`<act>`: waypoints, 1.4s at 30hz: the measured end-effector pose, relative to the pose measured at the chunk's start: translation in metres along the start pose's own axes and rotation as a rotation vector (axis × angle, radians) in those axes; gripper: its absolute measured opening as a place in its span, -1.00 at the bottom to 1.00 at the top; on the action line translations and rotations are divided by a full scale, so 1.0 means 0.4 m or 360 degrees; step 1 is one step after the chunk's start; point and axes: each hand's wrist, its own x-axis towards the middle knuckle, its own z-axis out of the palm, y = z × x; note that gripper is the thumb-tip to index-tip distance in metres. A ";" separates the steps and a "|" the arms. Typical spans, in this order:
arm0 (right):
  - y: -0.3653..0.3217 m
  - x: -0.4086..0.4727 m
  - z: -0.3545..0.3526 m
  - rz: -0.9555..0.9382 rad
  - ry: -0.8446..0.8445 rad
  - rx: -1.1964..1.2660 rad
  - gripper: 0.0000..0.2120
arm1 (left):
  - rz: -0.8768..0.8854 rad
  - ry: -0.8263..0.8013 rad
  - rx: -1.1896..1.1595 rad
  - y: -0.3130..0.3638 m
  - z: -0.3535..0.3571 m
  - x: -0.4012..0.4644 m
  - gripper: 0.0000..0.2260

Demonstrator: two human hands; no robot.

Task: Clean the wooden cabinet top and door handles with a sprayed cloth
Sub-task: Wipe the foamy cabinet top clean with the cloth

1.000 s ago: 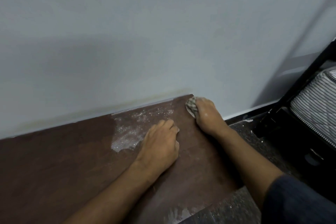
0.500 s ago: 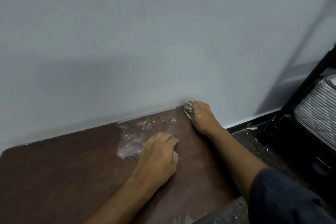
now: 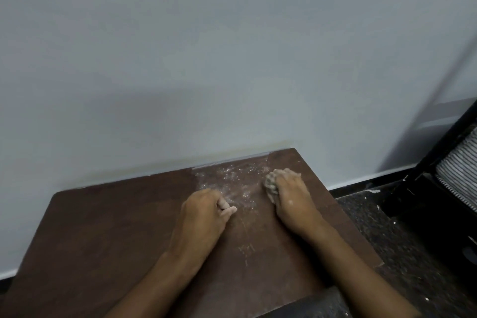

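Note:
The dark brown wooden cabinet top (image 3: 108, 240) fills the lower half of the view, set against a pale wall. A patch of white dust or spray (image 3: 232, 178) lies near its far right corner. My right hand (image 3: 291, 196) presses a bunched greyish cloth (image 3: 270, 186) onto the top at the right edge of that patch. Only a small part of the cloth shows past my fingers. My left hand (image 3: 204, 217) rests on the wood just left of the patch, fingers curled, holding nothing. The door handles are out of view.
The pale wall (image 3: 232, 59) rises straight behind the cabinet. To the right, lower down, lies a dark speckled floor (image 3: 374, 217) with white flecks. A black frame with a striped mattress (image 3: 456, 170) stands at the far right edge.
My right hand has drawn the cloth back from the far right corner toward me. The dusty patch looks thinner. My left hand has stayed in much the same spot.

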 end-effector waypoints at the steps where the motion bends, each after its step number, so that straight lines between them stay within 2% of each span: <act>1: -0.044 -0.024 0.017 -0.0070 -0.0032 0.0022 -0.59 | -0.0001 0.0020 -0.0013 -0.004 -0.006 0.000 -0.73; 4: -0.133 -0.120 0.040 -0.0459 -0.0183 0.0104 -0.57 | 0.0029 0.0015 0.0026 -0.015 -0.023 0.001 -0.80; 6: -0.109 -0.102 0.020 -0.0520 -0.0136 0.0088 -0.58 | 0.0051 0.0002 0.0040 -0.024 -0.036 0.000 -0.88; 9: -0.039 -0.035 0.013 -0.0146 0.0025 0.0060 -0.65 | 0.0057 0.0016 0.0006 -0.040 -0.061 -0.013 -0.86; 11: -0.066 -0.039 0.026 -0.0029 0.0051 0.0056 -0.65 | 0.0027 0.0053 -0.0043 -0.049 -0.078 -0.022 -0.72; 12: -0.104 -0.059 0.036 -0.0081 0.0059 0.0082 -0.66 | 0.0020 0.0083 -0.0055 -0.054 -0.083 -0.023 -0.63; 14: -0.187 -0.128 0.058 -0.0374 -0.0018 0.0190 -0.67 | 0.0012 0.0126 -0.0046 -0.060 -0.085 -0.018 -0.51; 17: -0.242 -0.175 0.055 -0.0753 -0.0252 0.0207 -0.60 | 0.0002 0.0126 0.0000 -0.075 -0.076 -0.001 -0.55; 18: -0.228 -0.153 0.049 -0.0751 -0.0242 0.0207 -0.62 | -0.0004 0.0116 0.0017 -0.079 -0.075 0.001 -0.58; 20: -0.182 -0.086 0.048 -0.0560 -0.0138 0.0230 -0.70 | -0.0035 0.0099 0.0022 -0.087 -0.081 -0.001 -0.64; 23: -0.167 -0.026 0.068 -0.0278 -0.0086 0.0093 -0.62 | -0.0063 0.0131 0.0060 -0.105 -0.099 -0.001 -0.70; 24: -0.191 -0.039 0.084 -0.0315 -0.0128 0.0094 -0.59 | -0.0064 0.0150 0.0072 -0.113 -0.101 0.003 -0.72; 27: -0.282 -0.128 0.111 -0.0732 -0.0258 0.0168 -0.56 | -0.0070 0.0178 0.0092 -0.129 -0.093 0.023 -0.75; 29: -0.303 -0.113 0.113 -0.0894 -0.0279 0.0177 -0.59 | -0.0056 0.0173 0.0087 -0.128 -0.085 0.034 -0.73; 37: -0.356 0.175 0.203 -0.0596 -0.0298 0.0074 -0.49 | -0.0046 0.0176 0.0106 -0.147 -0.092 0.053 -0.71; 40: -0.371 0.198 0.216 -0.0565 -0.0259 0.0043 -0.41 | -0.0080 0.0176 0.0149 -0.162 -0.101 0.064 -0.70; 42: -0.371 0.156 0.207 -0.0631 -0.0275 0.0077 -0.49 | -0.0110 0.0175 0.0197 -0.171 -0.104 0.075 -0.66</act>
